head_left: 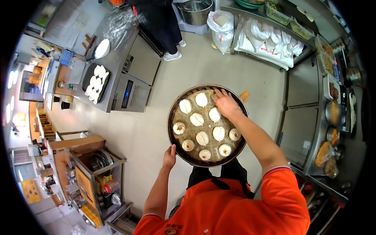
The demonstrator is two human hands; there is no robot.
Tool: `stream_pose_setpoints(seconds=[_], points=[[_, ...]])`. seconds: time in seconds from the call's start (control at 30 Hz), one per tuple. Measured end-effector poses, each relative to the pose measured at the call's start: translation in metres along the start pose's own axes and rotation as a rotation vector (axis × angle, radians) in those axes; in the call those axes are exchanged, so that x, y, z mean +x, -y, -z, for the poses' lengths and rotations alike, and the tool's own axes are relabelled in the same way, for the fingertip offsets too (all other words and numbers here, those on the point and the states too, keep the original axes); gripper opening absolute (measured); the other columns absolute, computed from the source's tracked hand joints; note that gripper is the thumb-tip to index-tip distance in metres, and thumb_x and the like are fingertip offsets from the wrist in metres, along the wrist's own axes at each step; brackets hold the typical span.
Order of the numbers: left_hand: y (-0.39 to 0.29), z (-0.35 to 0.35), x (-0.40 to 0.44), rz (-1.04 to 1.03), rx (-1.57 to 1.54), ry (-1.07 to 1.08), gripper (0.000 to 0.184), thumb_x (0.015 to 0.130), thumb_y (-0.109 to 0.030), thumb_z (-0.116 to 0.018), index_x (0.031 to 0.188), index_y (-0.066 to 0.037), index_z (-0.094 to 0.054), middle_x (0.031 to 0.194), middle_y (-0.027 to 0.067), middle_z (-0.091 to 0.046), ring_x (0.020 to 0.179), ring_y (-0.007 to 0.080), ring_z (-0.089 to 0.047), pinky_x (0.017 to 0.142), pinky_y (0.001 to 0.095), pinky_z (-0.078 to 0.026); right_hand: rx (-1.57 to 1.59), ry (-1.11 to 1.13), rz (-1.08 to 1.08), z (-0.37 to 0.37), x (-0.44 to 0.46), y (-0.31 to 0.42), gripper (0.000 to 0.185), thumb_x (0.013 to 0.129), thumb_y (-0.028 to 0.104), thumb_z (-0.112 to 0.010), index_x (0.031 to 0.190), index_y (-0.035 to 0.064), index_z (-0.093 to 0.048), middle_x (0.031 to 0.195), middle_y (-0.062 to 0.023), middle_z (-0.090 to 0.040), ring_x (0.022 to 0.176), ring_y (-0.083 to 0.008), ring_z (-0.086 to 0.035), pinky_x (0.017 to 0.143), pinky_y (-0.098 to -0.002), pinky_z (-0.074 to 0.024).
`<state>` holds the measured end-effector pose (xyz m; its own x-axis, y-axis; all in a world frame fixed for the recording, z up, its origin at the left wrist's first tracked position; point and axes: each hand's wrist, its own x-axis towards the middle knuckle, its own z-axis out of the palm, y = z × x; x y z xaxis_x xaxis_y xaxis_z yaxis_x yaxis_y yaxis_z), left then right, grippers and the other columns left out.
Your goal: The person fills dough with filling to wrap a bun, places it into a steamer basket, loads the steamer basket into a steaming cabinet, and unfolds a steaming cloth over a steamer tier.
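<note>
A large round steamer basket (170, 124) with a dark rim and woven base is held level in front of my body. Several pale buns sit spread across it; some are pleated lengthwise, others are round with an orange-brown centre, like the bun (225, 150) at lower right. My left hand (169, 157) grips the rim at the lower left, thumb on the edge and the fingers partly hidden. Over the upper right part of the basket, my right hand (226, 103) has its fingers stretched out and apart. Close beside them lies a pleated bun (214, 114), its right edge near the palm.
A steel counter (117, 74) at upper left bears a black tray (88, 81) of white dough pieces and a white bowl (102, 48). Another person (158, 27) stands beside it. Sacks (222, 33) and a mixer bowl (195, 12) stand at the back; a rack (96, 180) is lower left.
</note>
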<state>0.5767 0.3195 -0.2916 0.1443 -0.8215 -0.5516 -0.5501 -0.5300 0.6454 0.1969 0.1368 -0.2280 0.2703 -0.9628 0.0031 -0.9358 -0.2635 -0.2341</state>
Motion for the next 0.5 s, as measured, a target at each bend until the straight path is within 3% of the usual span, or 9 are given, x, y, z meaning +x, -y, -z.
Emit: stream_pose_setpoints(seconds=[0.07,0.13,0.2,0.27,0.3,0.37,0.4,0.47,0.5], points=[[-0.003,0.001,-0.002,0.024,-0.027,0.020,0.065,0.104,-0.056,-0.036,0.094,0.004,-0.057,0.082,0.0248,-0.061,0.080,0.0377,-0.057,0.079,0.0443,-0.047,-0.007,-0.078,0.026,0.018,-0.011,0.002,0.036,0.090,0.005,-0.055,0.126,0.0029,-0.061,0.140,-0.0174,-0.054,0.128,-0.0394,-0.052,0.106,-0.0484,-0.0460],[-0.006,0.003,-0.001,0.028,0.053,0.050,0.066,0.104,-0.057,-0.036,0.099,0.004,-0.060,0.086,0.0245,-0.063,0.083,0.0369,-0.059,0.081,0.0433,-0.047,0.292,-0.212,-0.037,0.048,-0.029,0.000,0.036,0.086,0.004,-0.062,0.122,0.0023,-0.063,0.135,-0.0182,-0.057,0.125,-0.0369,-0.054,0.105,-0.0446,-0.0464],[-0.004,0.000,-0.004,0.013,-0.082,0.014,0.066,0.104,-0.057,-0.037,0.106,0.004,-0.062,0.091,0.0248,-0.066,0.086,0.0361,-0.062,0.083,0.0436,-0.048,0.359,-0.314,-0.118,0.057,-0.049,-0.020,0.033,0.085,0.003,-0.065,0.118,0.0026,-0.065,0.128,-0.0178,-0.061,0.120,-0.0367,-0.057,0.101,-0.0420,-0.0479],[0.004,-0.001,0.000,0.012,-0.111,0.011,0.067,0.104,-0.057,-0.039,0.115,0.004,-0.063,0.101,0.0249,-0.068,0.094,0.0345,-0.064,0.088,0.0413,-0.048,0.495,-0.451,-0.431,0.046,-0.070,-0.056,0.038,0.090,0.015,-0.067,0.126,0.0042,-0.061,0.129,-0.0205,-0.061,0.117,-0.0377,-0.059,0.100,-0.0419,-0.0484],[-0.007,0.006,-0.004,0.052,-0.048,0.053,0.067,0.103,-0.057,-0.040,0.118,0.004,-0.063,0.105,0.0251,-0.068,0.098,0.0347,-0.064,0.090,0.0405,-0.048,0.489,-0.459,-0.434,0.036,-0.074,-0.074,0.038,0.090,0.015,-0.067,0.126,0.0042,-0.061,0.129,-0.0205,-0.061,0.117,-0.0377,-0.059,0.100,-0.0419,-0.0484],[-0.001,0.007,0.002,0.123,-0.009,0.103,0.071,0.102,-0.059,-0.042,0.129,0.004,-0.060,0.112,0.0226,-0.068,0.107,0.0309,-0.063,0.096,0.0371,-0.048,0.753,-0.340,-0.907,0.012,-0.077,-0.107,0.057,0.092,0.032,-0.070,0.140,0.0070,-0.052,0.129,-0.0223,-0.061,0.115,-0.0352,-0.062,0.100,-0.0407,-0.0480],[0.001,0.010,0.000,0.120,0.001,0.113,0.071,0.102,-0.059,-0.042,0.129,0.004,-0.060,0.112,0.0226,-0.068,0.107,0.0309,-0.063,0.096,0.0371,-0.048,0.753,-0.344,-0.920,0.003,-0.076,-0.113,0.057,0.092,0.032,-0.070,0.140,0.0070,-0.052,0.129,-0.0223,-0.061,0.115,-0.0352,-0.062,0.100,-0.0407,-0.0480],[-0.012,0.013,-0.001,0.135,-0.036,0.167,0.073,0.102,-0.060,-0.041,0.131,0.004,-0.059,0.114,0.0181,-0.069,0.109,0.0263,-0.063,0.094,0.0373,-0.049,1.035,-0.204,-0.939,-0.004,-0.069,-0.122,0.076,0.089,0.046,-0.072,0.150,0.0104,-0.042,0.130,-0.0236,-0.060,0.117,-0.0308,-0.061,0.101,-0.0401,-0.0470],[-0.021,0.011,-0.006,0.148,-0.116,0.151,0.075,0.101,-0.062,-0.043,0.134,0.004,-0.057,0.119,0.0152,-0.068,0.109,0.0232,-0.063,0.093,0.0372,-0.050,1.256,-0.152,-0.942,-0.007,-0.063,-0.123,0.078,0.088,0.044,-0.075,0.151,0.0119,-0.041,0.129,-0.0209,-0.061,0.116,-0.0279,-0.061,0.101,-0.0392,-0.0472]])
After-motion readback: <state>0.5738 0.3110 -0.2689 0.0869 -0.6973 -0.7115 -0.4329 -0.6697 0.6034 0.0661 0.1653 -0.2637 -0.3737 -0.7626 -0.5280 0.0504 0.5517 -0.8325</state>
